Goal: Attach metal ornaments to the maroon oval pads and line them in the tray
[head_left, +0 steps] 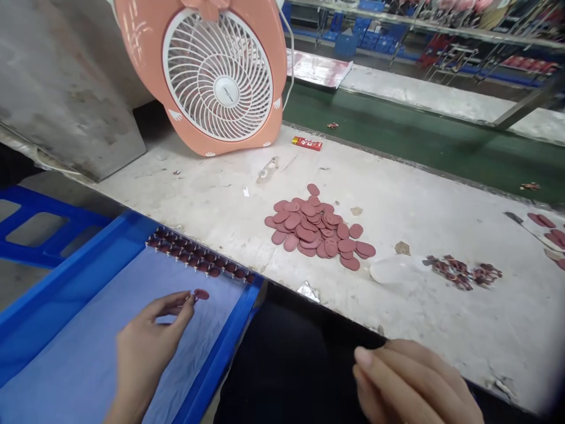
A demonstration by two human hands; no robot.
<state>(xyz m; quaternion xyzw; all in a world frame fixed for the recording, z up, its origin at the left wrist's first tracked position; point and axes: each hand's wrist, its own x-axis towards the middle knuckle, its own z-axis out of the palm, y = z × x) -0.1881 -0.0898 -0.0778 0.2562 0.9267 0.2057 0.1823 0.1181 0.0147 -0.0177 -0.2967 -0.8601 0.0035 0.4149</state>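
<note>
My left hand (pixel 152 338) pinches a small reddish-brown oval piece (pixel 202 294) by a light-coloured end. It is over a blue tray (pixel 253 294) lined with a pale blue sheet (pixel 110 330). Rows of similar dark pieces (pixel 194 256) line the tray's far edge. At the lower right, my right hand (pixel 410 383) is closed at the table's front edge, thumb and fingers together; anything between them is hidden. Beyond the hands, a heap of flat reddish-brown oval discs (pixel 309 227) lies on the worktable (pixel 212 194). Small brown figure-like parts (pixel 461 272) form a cluster farther right.
A peach-coloured fan (pixel 225 88) stands at the table's back left beside a grey metal box (pixel 66 88). A red packet (pixel 307 143) lies near it. Behind the table runs a green conveyor belt (pixel 397 135). More oval discs (pixel 542 220) lie at the right edge.
</note>
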